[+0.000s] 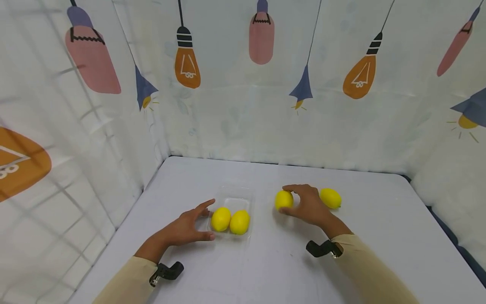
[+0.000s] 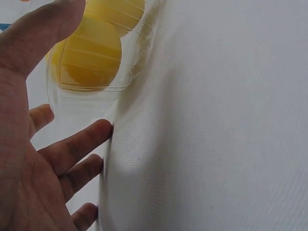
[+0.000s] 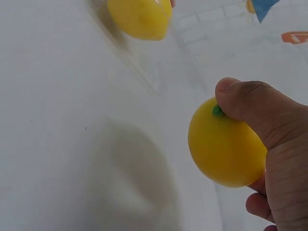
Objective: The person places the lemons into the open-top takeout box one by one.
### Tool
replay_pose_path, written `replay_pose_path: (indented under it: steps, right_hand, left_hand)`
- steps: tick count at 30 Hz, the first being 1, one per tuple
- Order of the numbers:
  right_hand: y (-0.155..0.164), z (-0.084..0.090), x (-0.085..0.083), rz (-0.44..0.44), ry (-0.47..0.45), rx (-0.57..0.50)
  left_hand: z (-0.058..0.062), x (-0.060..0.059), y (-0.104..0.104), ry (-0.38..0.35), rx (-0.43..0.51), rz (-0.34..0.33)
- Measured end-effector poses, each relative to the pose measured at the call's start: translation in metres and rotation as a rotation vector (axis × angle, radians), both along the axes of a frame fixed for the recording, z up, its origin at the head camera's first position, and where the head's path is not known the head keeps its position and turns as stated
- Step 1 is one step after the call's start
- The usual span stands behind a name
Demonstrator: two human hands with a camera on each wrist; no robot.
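Right hand (image 1: 309, 205) grips lemon (image 1: 283, 199); left hand (image 1: 187, 228) touches tray (image 1: 232, 198)

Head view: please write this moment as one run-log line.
right hand: grips yellow lemon | left hand: touches clear plastic tray | tray: two lemons

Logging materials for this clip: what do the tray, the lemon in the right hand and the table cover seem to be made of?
Tray: thin clear plastic, glossy; the lemons show through its ribbed wall.
Lemon in the right hand: smooth, even yellow with a bright green stem nub, so possibly artificial; hard to tell.
Table cover: white matte cloth, fine weave visible.
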State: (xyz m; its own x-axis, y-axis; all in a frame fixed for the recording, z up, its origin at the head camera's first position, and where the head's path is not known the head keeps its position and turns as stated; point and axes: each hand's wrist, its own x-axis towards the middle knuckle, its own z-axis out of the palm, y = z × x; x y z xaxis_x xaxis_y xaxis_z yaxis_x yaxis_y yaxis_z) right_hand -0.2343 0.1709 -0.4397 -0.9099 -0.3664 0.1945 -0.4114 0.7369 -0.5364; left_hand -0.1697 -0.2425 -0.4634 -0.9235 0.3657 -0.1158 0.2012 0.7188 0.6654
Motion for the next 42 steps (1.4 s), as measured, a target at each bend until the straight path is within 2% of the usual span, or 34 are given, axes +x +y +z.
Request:
replay_pose_path:
  steps: [14,22,35,42]
  right_hand:
    - [-0.044,0.006,-0.011,0.043,0.033,-0.021]
    - [-0.062,0.009,-0.010,0.053,0.026,-0.056]
    - [-0.096,0.012,-0.009,0.065,0.027,-0.050]
    - [-0.114,0.013,-0.007,0.050,-0.008,-0.039]
  left_hand:
    - [0.002,-0.002,0.000,0.006,-0.010,-0.008]
    - [0.002,-0.002,0.000,0.001,-0.011,-0.005]
    - [0.003,0.000,0.001,0.003,-0.023,0.001]
    - [0.004,0.000,0.001,-0.015,-0.022,0.006]
